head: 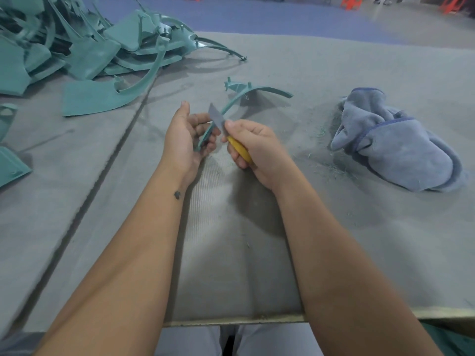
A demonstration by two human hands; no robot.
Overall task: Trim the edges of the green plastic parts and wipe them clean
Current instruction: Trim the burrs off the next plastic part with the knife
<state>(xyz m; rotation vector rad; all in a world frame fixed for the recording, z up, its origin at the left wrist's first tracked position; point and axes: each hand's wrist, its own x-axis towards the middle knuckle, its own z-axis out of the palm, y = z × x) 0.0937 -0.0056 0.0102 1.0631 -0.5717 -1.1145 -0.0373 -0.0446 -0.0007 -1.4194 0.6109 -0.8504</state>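
Note:
My left hand (185, 136) grips the near end of a long curved green plastic part (253, 90), which arcs away to the right above the table. My right hand (253, 147) holds a yellow-handled knife (240, 149). Its grey blade (216, 116) lies against the part's edge just beside my left fingers. A crumpled blue-grey cloth (393, 142) lies on the table to the right, apart from both hands.
A big heap of green plastic parts (84, 44) fills the far left of the grey table (334, 240). More green parts (11, 165) lie at the left edge. Green shavings (331, 168) are scattered near the cloth. The table's front edge (231, 320) runs close to my lap.

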